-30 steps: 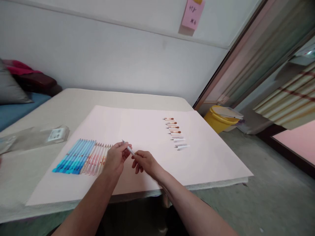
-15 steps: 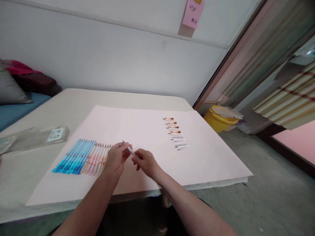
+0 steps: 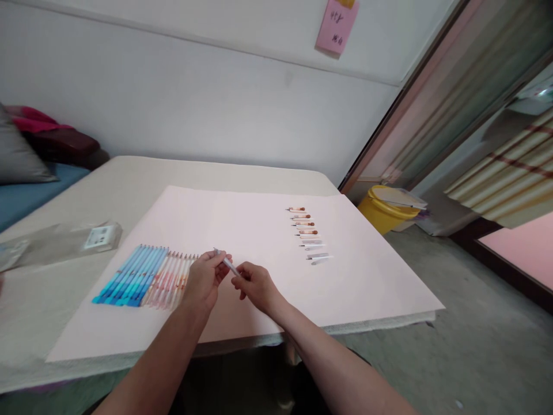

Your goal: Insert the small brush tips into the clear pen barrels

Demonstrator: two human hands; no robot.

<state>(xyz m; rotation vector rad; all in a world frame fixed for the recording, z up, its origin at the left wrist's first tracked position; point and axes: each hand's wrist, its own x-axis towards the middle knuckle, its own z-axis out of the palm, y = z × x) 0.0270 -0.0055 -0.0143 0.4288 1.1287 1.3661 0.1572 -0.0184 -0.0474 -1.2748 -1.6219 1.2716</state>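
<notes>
The left hand (image 3: 204, 279) and the right hand (image 3: 256, 286) are positioned over a pale pink sheet (image 3: 233, 219) that covers the near and middle part of the bench (image 3: 242, 174). A slim white pen (image 3: 230, 265) spans the gap between the two hands. The grip of the left hand is closed on the upper part of the pen, with the thumb and fingers around the barrel and a short narrow end projecting beyond them. The grip of the right hand is closed on the lower end, pinched between thumb and fingers. The pen is tilted: its narrow end points up and to the left of the view. Beside the left hand, the blue pens (image 3: 129, 278) lie side by side in a slanted row on the sheet. The pale pens (image 3: 165, 279), with pink and orange markings, adjoin this row; the left hand and forearm partly hide them. On the right side of the sheet, the pen parts (image 3: 308, 232) form a spaced column; several pieces are brown and orange, while the nearest ones are white or clear with dark tips. Finer detail is too small to read. A clear bag (image 3: 52, 246) with a white label (image 3: 98, 237) lies at the left of the bench, beyond the sheet edge. A pink note (image 3: 337, 27) is fixed to the wall (image 3: 194, 98). A yellow bin (image 3: 380, 214) stands past the right side of the bench.
</notes>
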